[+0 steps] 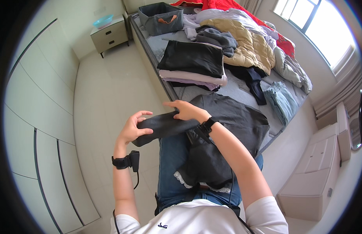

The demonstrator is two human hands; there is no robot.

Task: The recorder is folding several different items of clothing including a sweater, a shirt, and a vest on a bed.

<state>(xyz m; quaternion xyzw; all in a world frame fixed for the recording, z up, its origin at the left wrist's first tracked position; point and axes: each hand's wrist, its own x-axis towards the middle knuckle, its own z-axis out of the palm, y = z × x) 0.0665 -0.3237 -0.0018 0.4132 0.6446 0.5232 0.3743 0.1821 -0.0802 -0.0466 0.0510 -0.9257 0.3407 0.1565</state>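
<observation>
Head view, the only one. A dark grey top point(216, 167) is draped across the worn blue jeans point(173, 163) and up onto the bed point(236, 89); its pale lacy hem point(181, 180) is turned toward the wearer. A sleeve-like length point(165, 125) of the same dark cloth is held out to the left, its long axis laid roughly left to right, right end slightly higher. Its join to the top is hidden behind the right wrist, so attachment is likely but can't be confirmed.

Far left end: loosely gripped by the left hand point(135, 128), thumb laid over the front; the cloth behind is not shown, so firmness can't be told. Upper edge, farther right: pinched by the right hand point(187, 111), index finger pointed left along the cloth. Main relation: the cloth is spanned between both hands, while the body of the top is placed to the right of the grip and toward the wearer, partly under the right forearm. The right hand is set nearer to it, the left farthest off.

Beyond the hands, a folded stack point(190, 58) is set on the bed; folded light blue jeans point(282, 102) are placed farther right.
</observation>
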